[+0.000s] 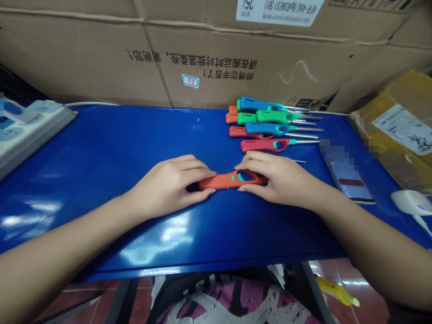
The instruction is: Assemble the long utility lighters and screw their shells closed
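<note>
Both my hands, left point(168, 185) and right point(278, 180), grip an orange lighter point(221, 181) before a box point(101, 58) reading "KFR-46G/BpR3AES1(B1)".

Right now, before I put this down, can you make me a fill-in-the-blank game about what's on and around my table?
1. The lighter between your left hand and right hand is coloured ____.
2. The table under it is coloured ____.
3. The phone lies on the ____-hand side of the table.
4. The big box at the back is made of ____.

Missing words: orange; blue; right; cardboard.
</note>
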### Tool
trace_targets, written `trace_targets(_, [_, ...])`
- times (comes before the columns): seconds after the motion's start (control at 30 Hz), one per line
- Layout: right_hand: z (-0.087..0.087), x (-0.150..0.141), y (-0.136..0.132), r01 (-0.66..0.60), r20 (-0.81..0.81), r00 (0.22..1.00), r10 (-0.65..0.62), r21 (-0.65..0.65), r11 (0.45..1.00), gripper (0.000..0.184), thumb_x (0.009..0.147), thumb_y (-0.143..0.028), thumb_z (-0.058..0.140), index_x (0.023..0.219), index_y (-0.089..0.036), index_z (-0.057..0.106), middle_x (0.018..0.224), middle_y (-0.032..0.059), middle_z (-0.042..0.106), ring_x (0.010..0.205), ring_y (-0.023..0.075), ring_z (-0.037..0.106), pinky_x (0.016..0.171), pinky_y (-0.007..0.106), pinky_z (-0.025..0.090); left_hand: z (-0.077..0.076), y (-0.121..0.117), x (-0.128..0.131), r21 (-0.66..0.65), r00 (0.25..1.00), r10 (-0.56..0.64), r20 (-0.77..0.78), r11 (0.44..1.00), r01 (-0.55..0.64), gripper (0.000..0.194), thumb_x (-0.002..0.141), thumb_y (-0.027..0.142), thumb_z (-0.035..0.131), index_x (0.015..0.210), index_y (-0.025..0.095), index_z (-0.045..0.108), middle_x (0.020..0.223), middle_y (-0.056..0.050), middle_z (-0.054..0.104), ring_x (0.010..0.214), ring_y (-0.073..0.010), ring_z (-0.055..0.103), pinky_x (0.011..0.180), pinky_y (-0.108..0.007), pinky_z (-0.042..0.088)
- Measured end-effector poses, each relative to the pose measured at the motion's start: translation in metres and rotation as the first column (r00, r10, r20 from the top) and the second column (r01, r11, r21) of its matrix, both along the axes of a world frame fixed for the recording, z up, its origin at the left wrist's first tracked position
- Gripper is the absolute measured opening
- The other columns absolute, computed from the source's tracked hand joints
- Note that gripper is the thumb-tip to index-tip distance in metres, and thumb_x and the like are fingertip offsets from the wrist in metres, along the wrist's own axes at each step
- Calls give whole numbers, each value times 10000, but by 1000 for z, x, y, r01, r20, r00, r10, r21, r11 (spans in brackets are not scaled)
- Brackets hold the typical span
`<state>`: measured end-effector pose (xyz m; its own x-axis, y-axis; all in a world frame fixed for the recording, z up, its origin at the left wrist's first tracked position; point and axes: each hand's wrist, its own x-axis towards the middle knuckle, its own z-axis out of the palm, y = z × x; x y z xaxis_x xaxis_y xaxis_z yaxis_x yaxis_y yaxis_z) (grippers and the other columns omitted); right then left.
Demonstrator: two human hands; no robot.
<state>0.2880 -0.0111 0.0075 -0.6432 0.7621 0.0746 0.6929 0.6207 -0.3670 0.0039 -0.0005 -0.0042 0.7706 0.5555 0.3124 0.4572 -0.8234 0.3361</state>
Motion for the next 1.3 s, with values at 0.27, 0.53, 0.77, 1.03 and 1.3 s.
trace_targets(0.27, [-7, -2, 5, 44, -159, 985, -63, -118, 992, 356, 818, -348, 808, 1129, -194, 729, 1026, 60, 661, 917, 205, 649, 859, 360, 529, 5, -2, 0, -97, 997, 47, -61, 994, -53, 251, 926, 355, 702, 1126, 205, 721, 1044, -47, 744, 944, -209, 667, 805, -316, 521])
trace_targets(0.53, [-6, -3, 1, 34, -143, 989, -46, -84, 996, 290, 821, -297, 783, 1069, -197, 671, 1095, 58, 690, 1010, 217, 650, 862, 349, 516, 3, -6, 3, 45, 996, 60, -60, 997, -57, 190, 939, 323, 659, 1057, 180, 696, 1005, -34, 738, 888, -197, 661, 737, -303, 495])
trace_targets(0.77, [0, -3, -3, 32, -85, 996, -38, -66, 997, 287, 856, -335, 756, 1106, -215, 683, 1128, 69, 676, 1040, 233, 645, 896, 367, 524, 5, -6, 2, 52, 996, 53, -73, 997, -49, 186, 954, 330, 631, 1032, 179, 708, 985, -40, 744, 853, -192, 654, 719, -302, 494])
trace_targets(1.03, [-7, -4, 0, 38, -155, 986, -55, -113, 993, 328, 849, -341, 769, 1145, -211, 714, 1098, 73, 648, 978, 219, 643, 904, 392, 534, 6, -5, 1, -18, 994, 50, -97, 998, -52, 213, 943, 337, 654, 1089, 191, 708, 1054, -46, 740, 932, -213, 664, 768, -319, 519])
trace_targets(1.3, [-7, -4, 1, 33, -159, 986, -50, -104, 994, 358, 847, -314, 769, 1175, -180, 718, 1102, 85, 657, 998, 229, 644, 932, 406, 532, 7, -8, 2, 13, 992, 65, -109, 998, -64, 195, 943, 315, 649, 1077, 186, 706, 1028, -47, 737, 914, -213, 658, 753, -320, 512])
